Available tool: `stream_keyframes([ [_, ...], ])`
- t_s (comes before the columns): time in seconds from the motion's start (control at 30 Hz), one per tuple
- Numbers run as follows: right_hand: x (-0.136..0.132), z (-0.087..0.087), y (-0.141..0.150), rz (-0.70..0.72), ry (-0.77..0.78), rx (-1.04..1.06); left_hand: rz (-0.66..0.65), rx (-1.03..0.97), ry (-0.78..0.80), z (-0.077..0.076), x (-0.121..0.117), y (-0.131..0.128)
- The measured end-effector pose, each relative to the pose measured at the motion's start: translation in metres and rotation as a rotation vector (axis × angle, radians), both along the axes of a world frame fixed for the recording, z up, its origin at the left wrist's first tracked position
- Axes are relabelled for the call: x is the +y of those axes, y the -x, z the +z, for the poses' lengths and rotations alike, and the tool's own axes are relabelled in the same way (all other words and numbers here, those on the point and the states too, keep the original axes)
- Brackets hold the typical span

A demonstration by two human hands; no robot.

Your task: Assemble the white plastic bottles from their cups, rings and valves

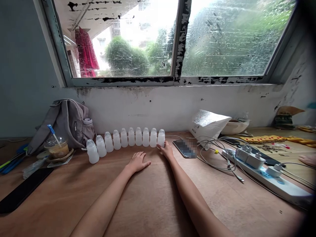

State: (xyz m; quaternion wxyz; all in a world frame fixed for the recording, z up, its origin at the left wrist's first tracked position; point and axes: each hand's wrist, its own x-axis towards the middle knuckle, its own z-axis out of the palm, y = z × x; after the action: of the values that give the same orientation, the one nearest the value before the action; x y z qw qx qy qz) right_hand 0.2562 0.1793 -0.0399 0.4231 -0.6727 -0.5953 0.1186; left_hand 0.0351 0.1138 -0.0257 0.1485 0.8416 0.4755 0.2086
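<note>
A curved row of several small frosted-white bottles shaped like baby bottles, with clear domed caps, stands upright on the wooden table (148, 191). At the row's right end is one such bottle (161, 136). My right hand (166, 150) has its thumb and fingers around the lower part of that end bottle, which rests on the table. My left hand (136, 163) lies flat on the tabletop in front of the row, fingers and thumb apart, holding nothing. The leftmost bottle (92, 152) sits nearest to me.
Left are a grey backpack (67, 121), an iced drink cup (57, 148) and a black flat object (24, 191). Right lie a phone (184, 148), tangled cables (217, 158), a white pouch (208, 126) and a power strip (283, 186). Another person's hand (307, 160) shows at the right edge.
</note>
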Motion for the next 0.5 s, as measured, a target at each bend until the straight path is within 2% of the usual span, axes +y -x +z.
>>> stream_keyframes([
  [0.2,-0.001,0.0,0.0,0.032,-0.025,0.036,-0.001,0.022,-0.005,0.001,-0.001,0.0],
  [0.37,-0.006,0.002,0.001,0.057,-0.112,0.111,0.0,0.052,-0.011,0.002,-0.002,0.0],
  [0.5,-0.011,0.005,-0.004,-0.044,-0.191,0.2,0.006,0.091,-0.011,0.004,-0.003,0.0],
])
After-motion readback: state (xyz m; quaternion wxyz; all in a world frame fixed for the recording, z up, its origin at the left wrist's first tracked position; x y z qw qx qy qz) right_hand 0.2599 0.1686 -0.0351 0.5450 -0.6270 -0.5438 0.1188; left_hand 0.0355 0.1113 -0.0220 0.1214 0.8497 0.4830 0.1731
